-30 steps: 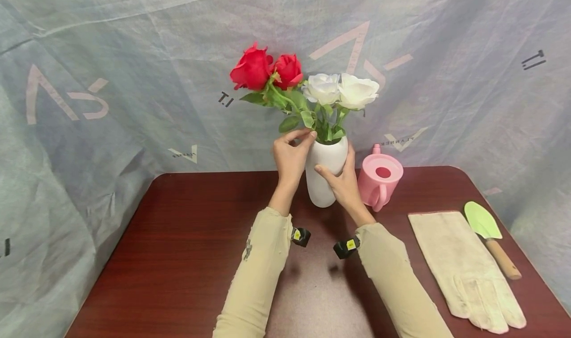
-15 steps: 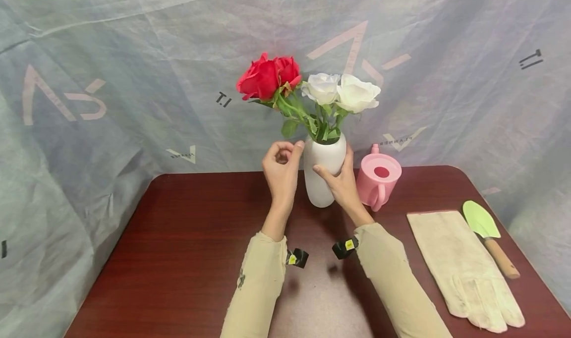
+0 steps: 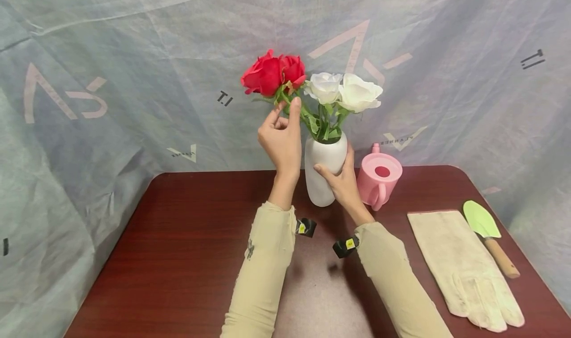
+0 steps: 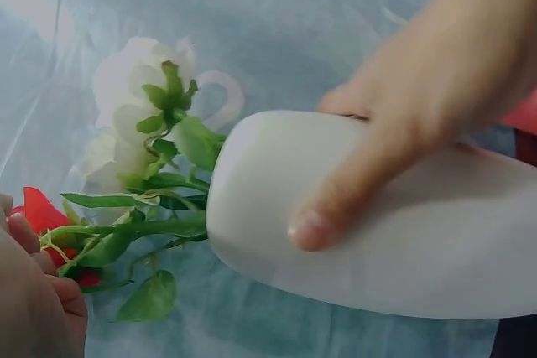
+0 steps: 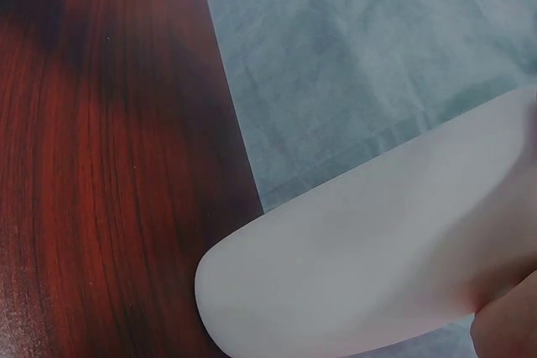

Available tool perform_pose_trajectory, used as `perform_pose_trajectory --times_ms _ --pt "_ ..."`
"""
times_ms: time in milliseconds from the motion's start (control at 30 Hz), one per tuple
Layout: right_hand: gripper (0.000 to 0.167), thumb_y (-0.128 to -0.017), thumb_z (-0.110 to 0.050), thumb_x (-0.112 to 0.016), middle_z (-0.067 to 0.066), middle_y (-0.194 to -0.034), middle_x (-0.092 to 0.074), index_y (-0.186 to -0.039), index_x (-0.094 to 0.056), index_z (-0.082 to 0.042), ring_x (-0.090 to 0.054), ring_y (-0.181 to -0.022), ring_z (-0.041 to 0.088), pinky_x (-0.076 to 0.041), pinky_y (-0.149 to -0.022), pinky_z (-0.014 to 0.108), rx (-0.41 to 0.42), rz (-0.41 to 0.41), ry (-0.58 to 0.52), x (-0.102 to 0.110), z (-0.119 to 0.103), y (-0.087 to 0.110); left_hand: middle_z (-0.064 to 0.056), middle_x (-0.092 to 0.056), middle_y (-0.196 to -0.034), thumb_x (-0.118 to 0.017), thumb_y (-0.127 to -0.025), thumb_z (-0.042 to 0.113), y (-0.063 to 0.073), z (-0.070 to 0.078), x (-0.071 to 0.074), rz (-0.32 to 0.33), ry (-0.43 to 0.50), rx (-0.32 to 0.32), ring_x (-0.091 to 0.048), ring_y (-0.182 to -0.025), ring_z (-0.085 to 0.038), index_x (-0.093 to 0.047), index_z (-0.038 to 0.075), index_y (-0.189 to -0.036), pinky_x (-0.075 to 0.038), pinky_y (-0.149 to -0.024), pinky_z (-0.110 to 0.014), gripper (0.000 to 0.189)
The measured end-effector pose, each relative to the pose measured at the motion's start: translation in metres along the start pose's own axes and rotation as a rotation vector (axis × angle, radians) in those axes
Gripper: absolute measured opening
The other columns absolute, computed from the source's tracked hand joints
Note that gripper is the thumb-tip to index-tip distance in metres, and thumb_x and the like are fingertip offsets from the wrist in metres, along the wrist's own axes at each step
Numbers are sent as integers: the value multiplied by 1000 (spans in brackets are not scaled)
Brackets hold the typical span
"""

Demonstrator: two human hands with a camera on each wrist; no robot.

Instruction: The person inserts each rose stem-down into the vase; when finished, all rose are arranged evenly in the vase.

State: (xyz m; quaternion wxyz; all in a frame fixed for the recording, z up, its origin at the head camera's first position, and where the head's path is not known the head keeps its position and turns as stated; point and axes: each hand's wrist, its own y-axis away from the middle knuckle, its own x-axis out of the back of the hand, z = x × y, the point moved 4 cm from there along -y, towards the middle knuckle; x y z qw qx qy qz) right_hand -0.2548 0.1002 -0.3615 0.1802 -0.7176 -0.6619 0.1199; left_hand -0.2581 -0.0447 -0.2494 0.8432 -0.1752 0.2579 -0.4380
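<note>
A white vase (image 3: 319, 179) stands near the back of the table, holding two white roses (image 3: 359, 92) and two red roses (image 3: 264, 75) on green stems. My right hand (image 3: 341, 184) grips the vase's right side, thumb across the front; the left wrist view shows that thumb over the smooth white wall. Just under the red blooms, my left hand (image 3: 283, 140) has its thumb and finger on either side of a stem, apparently pinching it. In the left wrist view, curled fingers (image 4: 50, 278) lie beside the red petals, with the fingertip contact partly hidden.
A pink watering can (image 3: 379, 179) stands close to the vase's right. Farther right lie a cream work glove (image 3: 464, 263) and a small green trowel (image 3: 483, 221) with a wooden handle. A grey sheet (image 3: 178, 70) hangs behind the dark red table (image 3: 178, 239).
My left hand first lets go near the vase's mouth and draws back, then rises to the red roses' stem. The red blooms swing down and right, then slightly up. My right hand keeps its grip.
</note>
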Motion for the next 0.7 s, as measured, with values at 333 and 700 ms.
perform_pose_trajectory --times_ms 333,700 --pt "93 -81 -6 -72 14 -144 -23 -148 -7 -6 -36 -120 28 -31 -99 41 3 -1 13 -2 -1 0 4 -39 -43 -73 -82 18 6 -17 -6 -73 -108 131 -34 -41 -6 -75 3 -74 -27 -41 -20 17" --pt "93 -82 -8 -72 14 -147 -20 -148 -7 -5 -34 -125 28 -28 -103 41 -8 10 53 0 -1 2 5 -44 -47 -74 -81 19 27 -23 7 -102 -25 108 -39 -43 -7 -71 3 -94 -34 -44 -20 21"
